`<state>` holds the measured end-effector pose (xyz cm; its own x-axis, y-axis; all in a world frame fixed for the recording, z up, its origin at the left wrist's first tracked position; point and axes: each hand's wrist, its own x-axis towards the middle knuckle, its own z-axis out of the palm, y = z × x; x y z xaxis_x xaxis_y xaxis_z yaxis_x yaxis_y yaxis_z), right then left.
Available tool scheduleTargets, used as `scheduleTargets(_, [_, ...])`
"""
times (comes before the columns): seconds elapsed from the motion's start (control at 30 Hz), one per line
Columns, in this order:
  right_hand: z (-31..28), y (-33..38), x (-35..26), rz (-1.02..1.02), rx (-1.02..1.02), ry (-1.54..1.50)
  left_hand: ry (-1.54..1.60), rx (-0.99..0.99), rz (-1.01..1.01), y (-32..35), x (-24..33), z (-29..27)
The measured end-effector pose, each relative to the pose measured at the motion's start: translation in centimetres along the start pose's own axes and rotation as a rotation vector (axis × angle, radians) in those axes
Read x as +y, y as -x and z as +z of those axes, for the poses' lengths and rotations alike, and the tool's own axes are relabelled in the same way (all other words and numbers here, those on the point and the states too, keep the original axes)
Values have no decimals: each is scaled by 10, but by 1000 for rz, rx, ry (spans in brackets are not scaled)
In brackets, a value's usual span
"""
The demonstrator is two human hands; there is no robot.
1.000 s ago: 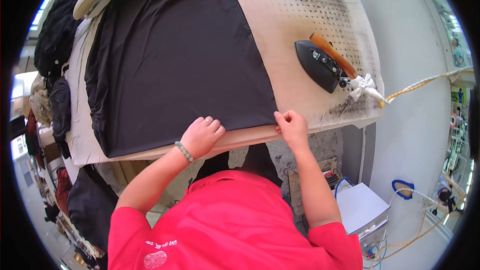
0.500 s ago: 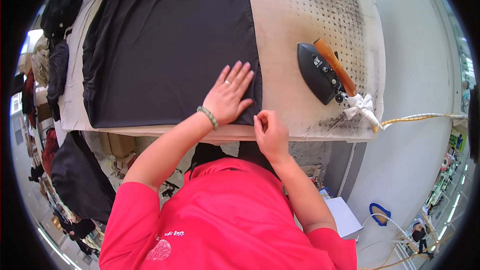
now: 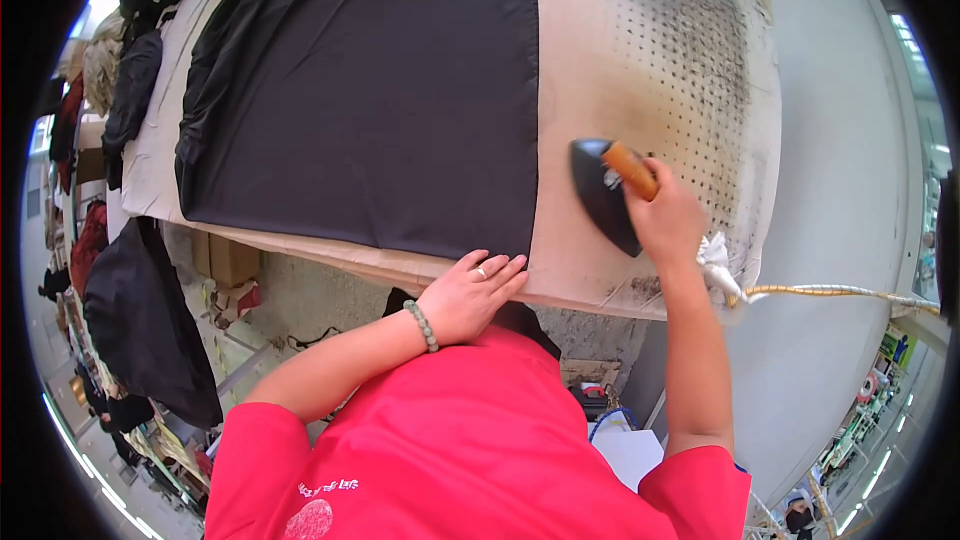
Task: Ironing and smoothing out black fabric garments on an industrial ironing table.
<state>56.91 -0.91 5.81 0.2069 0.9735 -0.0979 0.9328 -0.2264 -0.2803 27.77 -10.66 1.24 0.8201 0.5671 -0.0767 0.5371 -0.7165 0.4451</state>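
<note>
A black cloth point(image 3: 370, 100) lies spread over the left and middle of the padded ironing table point(image 3: 570, 30). At the cloth's near right corner rests my left hand point(image 3: 474, 295), fingers stretched out and their tips on the table's front edge; it wears a ring and a green bead bracelet. My right hand point(image 3: 668, 215) is wrapped round the wooden handle of a black iron point(image 3: 603, 198), just right of the cloth. The iron is slightly blurred, and whether its sole touches the table I cannot tell.
A white-wrapped hose or cord point(image 3: 800, 290) runs from the iron off to the right. Dark scorch marks and small holes cover the table's right part. A black garment point(image 3: 150, 330) hangs at the left, near a cardboard box point(image 3: 228, 260). A pale wall panel point(image 3: 830, 140) stands at the right.
My right hand has left the cloth's corner and taken hold of the iron, which has shifted left and nearer. My left hand has slid from the cloth toward the table's front edge.
</note>
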Motion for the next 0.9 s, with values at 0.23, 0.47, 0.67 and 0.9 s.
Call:
scheduleTargets(0.23, [13,23,-66,-452,-331,-64,-32,-36,29,-5,-1,-7])
scheduleTargets(0.47, [15,3,-103,-389,-632,22,-38,29,159,-6,-15,-11])
scheduleTargets(0.67, [10,21,-83,-384,-686,184,259,254,13,-16,-105,-60])
scheduleTargets(0.9, [16,31,-95,-222,-453,115,-116,-46,536,-177,-197,-83])
